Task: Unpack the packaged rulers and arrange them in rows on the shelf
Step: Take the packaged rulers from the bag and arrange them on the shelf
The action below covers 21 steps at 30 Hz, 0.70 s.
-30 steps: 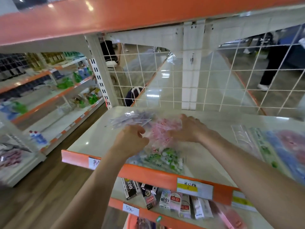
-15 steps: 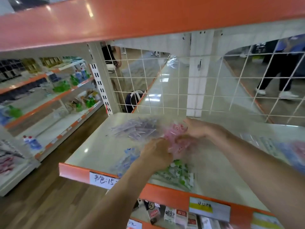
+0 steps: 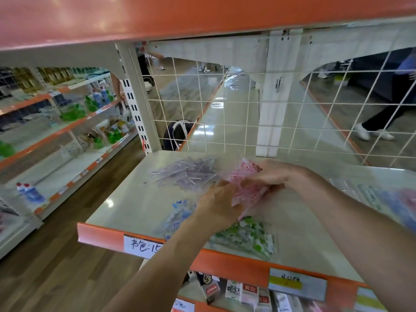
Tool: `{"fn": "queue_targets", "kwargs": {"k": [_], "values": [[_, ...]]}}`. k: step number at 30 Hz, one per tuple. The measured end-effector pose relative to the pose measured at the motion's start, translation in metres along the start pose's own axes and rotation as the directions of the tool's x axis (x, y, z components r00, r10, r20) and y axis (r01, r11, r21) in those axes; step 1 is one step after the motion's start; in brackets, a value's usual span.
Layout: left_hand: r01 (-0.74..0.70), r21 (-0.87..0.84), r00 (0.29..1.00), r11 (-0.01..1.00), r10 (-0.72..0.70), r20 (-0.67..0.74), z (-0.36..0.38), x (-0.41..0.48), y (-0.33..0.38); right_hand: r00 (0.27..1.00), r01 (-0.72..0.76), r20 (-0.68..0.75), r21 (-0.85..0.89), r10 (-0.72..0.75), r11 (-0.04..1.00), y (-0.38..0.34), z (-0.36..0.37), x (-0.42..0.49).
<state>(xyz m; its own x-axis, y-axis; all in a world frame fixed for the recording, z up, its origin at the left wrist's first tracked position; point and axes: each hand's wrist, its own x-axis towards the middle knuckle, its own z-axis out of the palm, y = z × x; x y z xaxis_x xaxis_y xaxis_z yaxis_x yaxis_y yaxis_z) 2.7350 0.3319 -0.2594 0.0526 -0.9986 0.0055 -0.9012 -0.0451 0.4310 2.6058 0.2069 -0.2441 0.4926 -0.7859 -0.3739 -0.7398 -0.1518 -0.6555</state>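
Rulers in clear plastic sleeves lie in colour piles on the pale shelf [image 3: 126, 199]. A green-printed pile [image 3: 245, 238] sits just behind the shelf's orange front lip [image 3: 99, 233], with a blue pile [image 3: 177, 213] beside it, newly laid bare since a second ago. Further from the lip, the left hand [image 3: 217, 203] has come across to curl round the near end of the pink bundle [image 3: 245, 185]. The right hand [image 3: 272, 174] grips its far end, so pink looks next to be laid out. A purple pile [image 3: 186, 172] lies farthest from the lip.

Pink ruler pkt [image 3: 245, 185] is held over shelf [image 3: 126, 199] ctr; purple pkt [image 3: 186, 172] is laid far left, blue pkt [image 3: 177, 217] near left, green pkt [image 3: 245, 237] at near edge.
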Motion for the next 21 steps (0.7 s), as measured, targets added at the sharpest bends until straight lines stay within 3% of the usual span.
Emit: {"fn": "queue_targets", "kwargs": {"k": [3, 6, 8, 11, 13, 15, 17, 19, 21], "values": [[-0.01, -0.002, 1.0, 1.0, 0.01, -0.001, 0.0, 0.002, 0.001, 1.0, 0.013, 0.007, 0.085, -0.014, 0.996, 0.005, -0.002, -0.001], [0.032, -0.11, 0.999, 0.993, -0.028, 0.036, -0.008, 0.003, -0.001, 0.998, -0.049, 0.047, 0.223, 0.04, 0.974, 0.014, -0.007, -0.008], [0.062, -0.127, 0.997, 0.99, -0.069, -0.048, -0.02, 0.009, -0.01, 0.995, -0.094, 0.05, 0.29, 0.083, 0.953, 0.024, -0.013, -0.015], [0.045, 0.019, 0.964, 0.999, -0.038, -0.262, -0.033, 0.028, -0.031, 0.994, -0.095, -0.029, 0.304, 0.108, 0.948, 0.032, -0.029, -0.028], [0.001, 0.15, 0.974, 0.989, 0.033, -0.225, -0.031, 0.041, -0.037, 0.989, -0.065, -0.112, 0.256, 0.096, 0.964, 0.025, -0.045, -0.039], [-0.087, 0.311, 0.992, 0.946, 0.111, -0.061, -0.023, 0.051, -0.036, 0.976, -0.004, -0.215, 0.103, 0.026, 0.995, 0.01, -0.061, -0.049], [-0.177, 0.455, 0.984, 0.873, 0.151, 0.092, -0.016, 0.055, -0.035, 0.948, -0.014, -0.311, -0.265, -0.072, 0.964, -0.01, -0.072, -0.058], [-0.172, 0.488, 0.983, 0.856, 0.119, 0.138, -0.014, 0.056, -0.039, 0.931, -0.091, -0.333, -0.606, -0.148, 0.79, -0.028, -0.07, -0.062], [-0.148, 0.445, 0.989, 0.883, 0.122, 0.087, -0.014, 0.057, -0.044, 0.941, -0.102, -0.292, -0.724, -0.169, 0.682, -0.034, -0.058, -0.06]]}}
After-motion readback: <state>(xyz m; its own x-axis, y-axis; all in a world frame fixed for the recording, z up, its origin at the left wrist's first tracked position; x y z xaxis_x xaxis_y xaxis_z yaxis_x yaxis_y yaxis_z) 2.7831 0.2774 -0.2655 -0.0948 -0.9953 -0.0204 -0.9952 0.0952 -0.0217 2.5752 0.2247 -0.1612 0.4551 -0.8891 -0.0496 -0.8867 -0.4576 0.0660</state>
